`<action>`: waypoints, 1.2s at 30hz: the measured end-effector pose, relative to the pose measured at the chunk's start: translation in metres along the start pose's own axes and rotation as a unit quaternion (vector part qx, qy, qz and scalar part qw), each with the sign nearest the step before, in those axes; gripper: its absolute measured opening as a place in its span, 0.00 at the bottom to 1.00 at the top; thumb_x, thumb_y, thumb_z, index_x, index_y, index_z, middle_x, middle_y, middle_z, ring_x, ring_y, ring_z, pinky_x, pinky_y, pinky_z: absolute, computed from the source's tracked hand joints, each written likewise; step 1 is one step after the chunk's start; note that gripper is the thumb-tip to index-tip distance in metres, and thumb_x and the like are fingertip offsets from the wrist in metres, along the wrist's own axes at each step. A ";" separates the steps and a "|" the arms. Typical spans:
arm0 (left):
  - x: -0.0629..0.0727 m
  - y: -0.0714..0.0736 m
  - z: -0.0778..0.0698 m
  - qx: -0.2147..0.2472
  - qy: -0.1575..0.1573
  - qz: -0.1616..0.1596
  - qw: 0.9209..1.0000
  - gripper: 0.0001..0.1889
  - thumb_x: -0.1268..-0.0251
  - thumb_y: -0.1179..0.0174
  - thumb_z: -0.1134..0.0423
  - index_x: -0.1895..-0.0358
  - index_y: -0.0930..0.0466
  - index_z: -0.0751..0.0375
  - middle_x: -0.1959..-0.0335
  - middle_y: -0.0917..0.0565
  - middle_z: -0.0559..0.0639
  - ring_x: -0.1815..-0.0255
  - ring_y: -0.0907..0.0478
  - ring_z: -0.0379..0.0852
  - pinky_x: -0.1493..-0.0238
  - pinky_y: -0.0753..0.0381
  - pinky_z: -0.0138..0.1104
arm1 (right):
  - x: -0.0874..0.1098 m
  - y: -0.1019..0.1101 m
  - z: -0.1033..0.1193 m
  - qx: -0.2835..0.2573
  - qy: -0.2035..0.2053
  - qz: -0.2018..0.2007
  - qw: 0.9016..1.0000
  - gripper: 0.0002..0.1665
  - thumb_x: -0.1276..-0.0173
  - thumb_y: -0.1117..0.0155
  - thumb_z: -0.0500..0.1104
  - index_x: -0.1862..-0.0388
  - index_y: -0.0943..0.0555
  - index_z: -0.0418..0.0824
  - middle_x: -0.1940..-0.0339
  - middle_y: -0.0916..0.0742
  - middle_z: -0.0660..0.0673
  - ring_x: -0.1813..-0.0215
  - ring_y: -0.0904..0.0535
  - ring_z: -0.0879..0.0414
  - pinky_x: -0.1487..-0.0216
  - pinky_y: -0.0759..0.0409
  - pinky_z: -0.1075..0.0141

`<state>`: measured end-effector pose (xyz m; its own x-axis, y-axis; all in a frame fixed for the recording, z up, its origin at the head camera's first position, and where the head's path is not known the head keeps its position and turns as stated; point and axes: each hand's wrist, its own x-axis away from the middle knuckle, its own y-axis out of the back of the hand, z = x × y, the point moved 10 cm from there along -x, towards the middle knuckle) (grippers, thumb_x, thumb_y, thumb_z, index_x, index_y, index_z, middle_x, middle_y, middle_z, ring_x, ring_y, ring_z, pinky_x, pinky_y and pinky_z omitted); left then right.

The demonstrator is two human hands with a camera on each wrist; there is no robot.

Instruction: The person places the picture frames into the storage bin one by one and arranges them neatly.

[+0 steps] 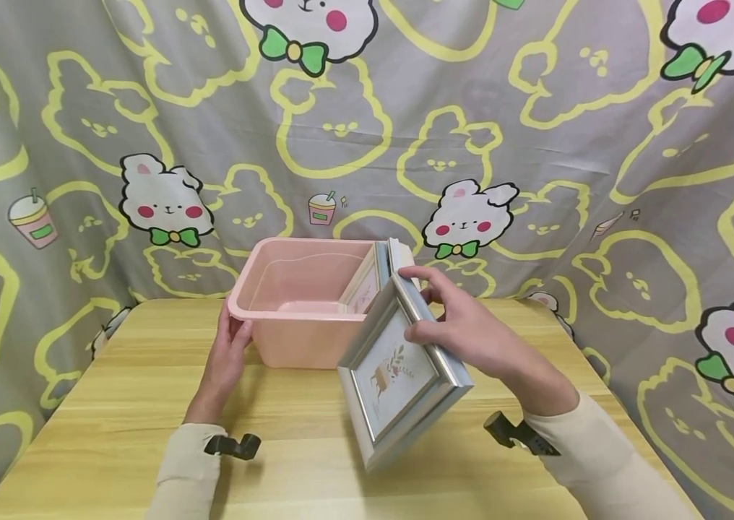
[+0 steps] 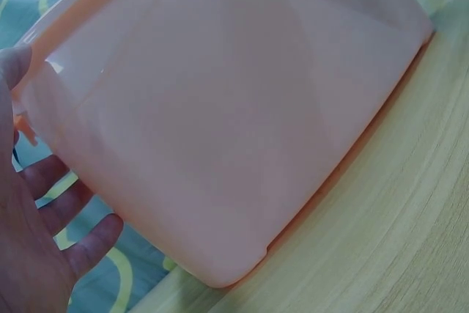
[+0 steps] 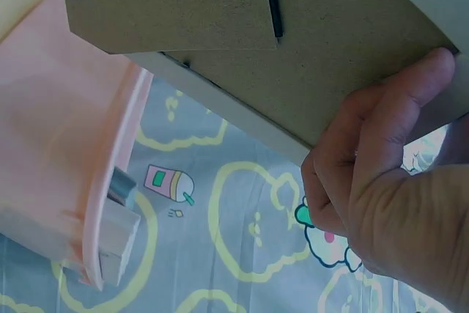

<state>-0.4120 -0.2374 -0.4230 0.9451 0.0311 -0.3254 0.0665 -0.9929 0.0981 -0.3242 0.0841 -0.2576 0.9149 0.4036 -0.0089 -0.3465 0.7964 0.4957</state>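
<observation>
My right hand (image 1: 471, 325) grips a silver-grey picture frame (image 1: 399, 368) by its upper edge, tilted in front of the bin and above the table. A plant or animal print shows behind its pane. The right wrist view shows the frame's brown backboard (image 3: 330, 42) and its stand flap (image 3: 176, 12). With thumb and fingers, my left hand (image 1: 224, 368) holds the front left corner of a pink plastic bin (image 1: 302, 343). In the left wrist view, the thumb lies at the rim while other fingers spread beside the wall. More picture frames (image 1: 367, 285) lean inside the bin's right end.
The bin stands on a wood-grain table (image 1: 289, 448), close to its back edge. A grey curtain (image 1: 341, 144) with yellow outlines and white cartoon animals hangs behind and along both sides. Black camera mounts (image 1: 233, 446) sit on both wrists.
</observation>
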 end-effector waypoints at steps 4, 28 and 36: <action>0.001 0.001 -0.001 0.003 0.000 -0.002 1.000 0.32 0.22 0.57 0.55 0.22 0.62 0.38 0.21 0.47 0.53 0.23 0.48 0.55 0.44 0.30 0.16 | -0.003 0.008 0.005 -0.008 0.006 -0.006 1.000 0.42 0.38 0.40 0.38 0.27 0.43 0.57 0.45 0.30 0.33 0.58 0.17 0.44 0.66 0.13 0.54; 0.001 0.001 -0.001 0.002 0.004 -0.006 1.000 0.33 0.22 0.58 0.55 0.22 0.62 0.38 0.21 0.47 0.52 0.23 0.48 0.56 0.44 0.29 0.16 | -0.032 0.052 0.025 -0.099 0.013 -0.038 0.994 0.37 0.35 0.46 0.38 0.29 0.43 0.53 0.44 0.30 0.36 0.56 0.19 0.44 0.63 0.14 0.50; 0.000 0.001 0.001 0.002 0.005 -0.005 1.000 0.32 0.22 0.58 0.55 0.22 0.62 0.38 0.21 0.48 0.53 0.23 0.47 0.52 0.44 0.30 0.16 | -0.042 0.062 0.019 -0.126 0.002 -0.050 0.991 0.36 0.34 0.47 0.38 0.28 0.43 0.54 0.43 0.29 0.39 0.58 0.17 0.48 0.64 0.13 0.52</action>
<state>-0.4118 -0.2389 -0.4237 0.9476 0.0428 -0.3165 0.0750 -0.9931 0.0902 -0.3800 0.1077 -0.2101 0.9468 0.3176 -0.0511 -0.2945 0.9197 0.2597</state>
